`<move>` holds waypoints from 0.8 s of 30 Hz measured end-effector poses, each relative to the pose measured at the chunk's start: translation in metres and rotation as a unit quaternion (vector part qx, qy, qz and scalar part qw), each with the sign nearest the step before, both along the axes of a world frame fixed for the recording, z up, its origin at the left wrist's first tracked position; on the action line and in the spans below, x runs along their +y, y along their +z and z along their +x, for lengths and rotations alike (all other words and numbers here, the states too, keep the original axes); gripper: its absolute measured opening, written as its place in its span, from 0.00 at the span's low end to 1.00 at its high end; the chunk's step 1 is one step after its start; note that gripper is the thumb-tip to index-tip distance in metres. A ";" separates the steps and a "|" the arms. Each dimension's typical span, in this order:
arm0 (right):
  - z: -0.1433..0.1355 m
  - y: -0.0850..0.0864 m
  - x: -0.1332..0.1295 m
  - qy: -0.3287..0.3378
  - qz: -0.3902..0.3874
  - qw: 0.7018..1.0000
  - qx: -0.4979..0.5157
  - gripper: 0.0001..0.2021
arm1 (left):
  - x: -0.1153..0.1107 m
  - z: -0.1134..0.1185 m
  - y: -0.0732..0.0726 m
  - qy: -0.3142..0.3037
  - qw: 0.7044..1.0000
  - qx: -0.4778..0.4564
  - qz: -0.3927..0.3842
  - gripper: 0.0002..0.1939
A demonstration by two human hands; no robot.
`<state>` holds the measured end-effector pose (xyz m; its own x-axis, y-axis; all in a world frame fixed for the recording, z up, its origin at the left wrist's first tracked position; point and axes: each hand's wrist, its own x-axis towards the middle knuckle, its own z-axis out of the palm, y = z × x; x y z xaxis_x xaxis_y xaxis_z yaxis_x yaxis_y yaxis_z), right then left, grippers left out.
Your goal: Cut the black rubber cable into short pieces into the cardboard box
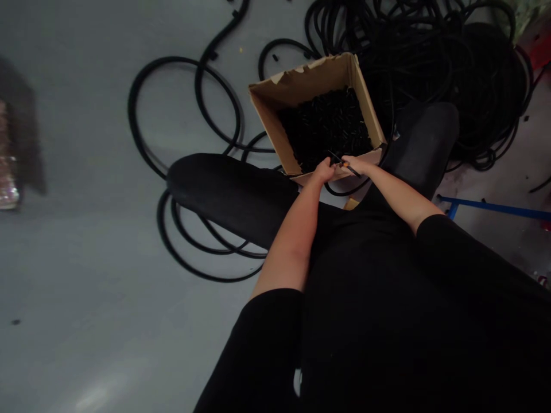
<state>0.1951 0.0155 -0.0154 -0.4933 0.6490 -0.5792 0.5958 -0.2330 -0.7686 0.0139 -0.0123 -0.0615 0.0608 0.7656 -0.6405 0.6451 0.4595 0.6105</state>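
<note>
An open cardboard box (275, 129) stands in front of me between my legs, holding a heap of short black cut pieces (327, 117). Over its near edge, my left hand (325, 170) is closed on what looks like a black cord, mostly hidden by the fingers. Close beside it on the right, my right hand (356, 164) is closed around a small tool (345, 164) with orange on its handle and a thin dark blade pointing into the box. Whether it is scissors or a knife is too small to tell. Both hands nearly touch.
A large tangle of black cord (469, 74) lies beyond the box to the right. Loose cord loops (138, 126) spread over the grey floor (86, 258) on the left. A blue bar (499, 207) is at the right. Small black scraps dot the floor.
</note>
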 end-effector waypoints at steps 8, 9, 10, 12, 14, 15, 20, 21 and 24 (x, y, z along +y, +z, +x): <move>-0.003 0.028 -0.001 -0.037 -0.074 0.990 -0.110 0.09 | -0.001 -0.002 -0.004 -0.011 1.000 0.006 0.010 0.17; -0.003 0.031 -0.001 -0.024 -0.055 0.991 -0.118 0.07 | 0.000 -0.002 -0.004 -0.007 1.000 0.016 0.002 0.17; -0.003 0.032 -0.001 -0.009 -0.030 0.992 -0.125 0.05 | 0.000 -0.002 -0.004 0.001 1.000 0.023 -0.004 0.16; -0.003 0.033 -0.001 0.024 0.025 0.990 -0.140 0.04 | 0.001 -0.002 -0.004 0.021 0.999 0.030 -0.011 0.14; -0.003 0.031 0.000 0.045 0.058 0.985 -0.156 0.05 | 0.001 -0.002 -0.005 0.035 0.999 0.035 -0.015 0.13; -0.003 0.029 0.001 0.053 0.066 0.983 -0.163 0.05 | 0.001 -0.002 -0.005 0.036 0.998 0.038 -0.018 0.13; -0.004 0.012 0.001 0.074 0.094 0.976 -0.183 0.06 | 0.000 -0.004 -0.004 0.023 0.997 0.062 -0.028 0.16; -0.003 0.008 0.000 0.076 0.099 0.975 -0.184 0.06 | 0.000 -0.005 -0.003 0.019 0.997 0.067 -0.031 0.17; -0.002 0.002 -0.003 0.092 0.102 0.973 -0.184 0.07 | -0.001 -0.005 -0.001 0.000 0.996 0.077 -0.046 0.20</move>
